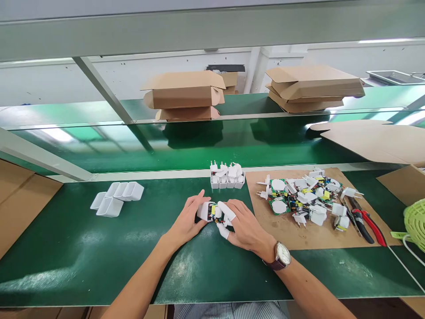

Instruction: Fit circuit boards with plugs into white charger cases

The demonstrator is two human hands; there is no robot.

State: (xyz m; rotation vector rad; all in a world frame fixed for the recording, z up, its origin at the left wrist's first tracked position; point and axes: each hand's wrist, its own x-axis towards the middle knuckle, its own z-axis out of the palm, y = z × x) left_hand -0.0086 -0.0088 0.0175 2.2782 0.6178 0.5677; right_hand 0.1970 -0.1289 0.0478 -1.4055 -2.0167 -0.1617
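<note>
My left hand (186,221) is closed on a white plastic charger case (202,211) in front of me. With finger cots on its thumb and forefinger, my right hand (247,227) grips a charger circuit board (215,212) with yellow and green parts. The board meets the case's opening; how deep it sits inside cannot be made out. Just behind my hands stands a row of filled white cases (227,179), metal plug pins pointing up on some. Empty white cases (111,206) lie grouped to the left.
On a cardboard sheet (265,235) at right lies a heap of circuit boards and white plug parts (312,197). Red-and-black-handled pliers (368,223) lie beside it, near a light-green basket (416,221). Folded cardboard boxes (186,95) sit on the shelf behind the green bench (109,266).
</note>
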